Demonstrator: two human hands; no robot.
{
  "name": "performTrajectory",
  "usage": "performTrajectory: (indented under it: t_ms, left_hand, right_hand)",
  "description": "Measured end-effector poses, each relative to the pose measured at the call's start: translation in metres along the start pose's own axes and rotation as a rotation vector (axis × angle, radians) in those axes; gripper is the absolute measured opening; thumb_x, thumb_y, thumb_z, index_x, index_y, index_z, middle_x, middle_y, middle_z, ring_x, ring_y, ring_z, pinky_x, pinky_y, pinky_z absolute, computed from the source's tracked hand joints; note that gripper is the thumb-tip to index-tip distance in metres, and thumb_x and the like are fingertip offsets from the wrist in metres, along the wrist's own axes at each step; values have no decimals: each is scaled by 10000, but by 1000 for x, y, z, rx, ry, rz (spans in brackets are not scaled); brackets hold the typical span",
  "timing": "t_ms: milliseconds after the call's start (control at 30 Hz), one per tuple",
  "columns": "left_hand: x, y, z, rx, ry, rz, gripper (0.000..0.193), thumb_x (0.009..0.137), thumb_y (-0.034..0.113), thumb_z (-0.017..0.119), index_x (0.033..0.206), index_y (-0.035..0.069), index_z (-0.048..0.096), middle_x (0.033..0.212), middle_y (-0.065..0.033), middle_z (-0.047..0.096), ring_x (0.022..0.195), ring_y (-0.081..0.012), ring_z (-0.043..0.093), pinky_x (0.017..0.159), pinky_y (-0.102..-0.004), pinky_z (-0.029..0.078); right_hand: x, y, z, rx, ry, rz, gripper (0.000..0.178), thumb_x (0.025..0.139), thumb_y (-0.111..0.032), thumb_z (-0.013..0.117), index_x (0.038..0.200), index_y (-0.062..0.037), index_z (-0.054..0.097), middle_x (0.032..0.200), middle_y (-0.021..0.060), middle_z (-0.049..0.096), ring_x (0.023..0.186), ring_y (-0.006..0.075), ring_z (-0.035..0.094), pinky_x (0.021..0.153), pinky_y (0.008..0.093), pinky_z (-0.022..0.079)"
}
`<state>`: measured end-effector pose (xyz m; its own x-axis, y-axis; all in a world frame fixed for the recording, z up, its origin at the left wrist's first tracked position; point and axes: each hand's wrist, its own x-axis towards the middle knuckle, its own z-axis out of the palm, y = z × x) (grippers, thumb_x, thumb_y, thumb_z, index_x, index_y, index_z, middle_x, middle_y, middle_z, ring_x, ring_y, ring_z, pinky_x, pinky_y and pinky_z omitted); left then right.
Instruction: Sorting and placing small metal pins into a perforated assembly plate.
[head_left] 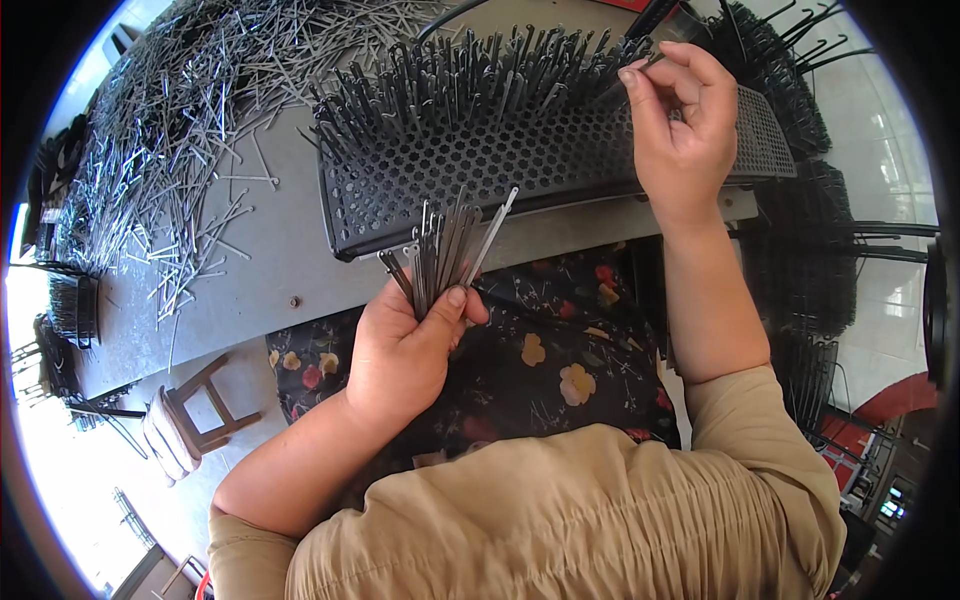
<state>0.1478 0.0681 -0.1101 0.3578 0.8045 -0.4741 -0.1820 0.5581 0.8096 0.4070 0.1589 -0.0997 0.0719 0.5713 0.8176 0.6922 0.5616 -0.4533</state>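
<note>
My left hand [400,355] is closed round a bundle of thin flat metal strips [440,250] with small holes at their ends. The strips fan upward, and one brighter strip leans out to the right under my thumb. At the far right end of a black perforated rack [480,165], my right hand [690,130] is raised in a pinch. Between its thumb and forefinger sits a dark, thin metal strip [655,60], mostly hidden by the fingers. Many similar strips [500,80] stand upright in the holes along the rack's far side.
A large heap of loose metal strips [200,110] covers the far left of the grey metal table [260,265]. Filled dark racks [815,240] stand at the right. A stool [205,410] is at lower left. Dark floral cloth [560,350] lies across my lap.
</note>
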Motion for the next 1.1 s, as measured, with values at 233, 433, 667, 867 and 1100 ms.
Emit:
performTrajectory:
  t_ms: [233,433,667,867,1100]
  left_hand:
    - [3,1,-2,86,12,-7,91,968,52,500,1045,38,547,768,3,604,615,-33,449,555,-182,378]
    - [5,1,0,99,18,-12,68,967,56,505,1020,41,544,766,-1,605,614,-34,453,552,-182,379]
    - [5,0,-2,70,43,-8,71,964,53,508,1024,42,543,770,-8,604,617,-41,454,558,-183,376]
    - [5,-2,-2,42,33,8,70,964,54,508,1021,40,548,768,-6,605,619,-38,453,561,-181,375]
    - [6,-3,-4,33,24,5,66,962,53,513,1017,42,549,767,-10,607,611,-38,449,555,-183,372]
  right_hand:
    - [0,-4,4,14,-19,-46,353,828,66,673,1130,7,499,858,79,679,784,93,634,723,197,508]
    - [14,-9,1,-340,-90,-165,354,813,24,702,1139,-51,587,851,31,690,770,69,612,656,199,470]
    - [12,-2,3,-175,-108,-88,152,784,-21,729,928,-70,709,864,0,688,849,99,578,693,214,441]
    - [22,-6,-1,-306,-138,-150,133,764,-50,741,890,-88,725,903,5,694,907,147,603,798,260,475]
    - [27,-10,-8,-300,-180,-202,105,747,-41,740,841,-88,727,881,0,698,898,155,610,810,264,477]
